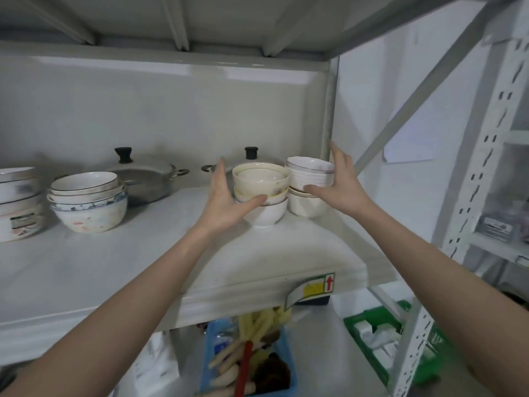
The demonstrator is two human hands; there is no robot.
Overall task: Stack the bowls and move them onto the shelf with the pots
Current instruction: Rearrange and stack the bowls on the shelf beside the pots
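Standing on the shelf, two bowl stacks are flanked by the left hand and right hand, fingers spread, thumbs touching them. Two lidded pots are seen behind, more bowls at left.

Dim, flat, soft-focus light; wide-angle bending at edges, faint shadows.
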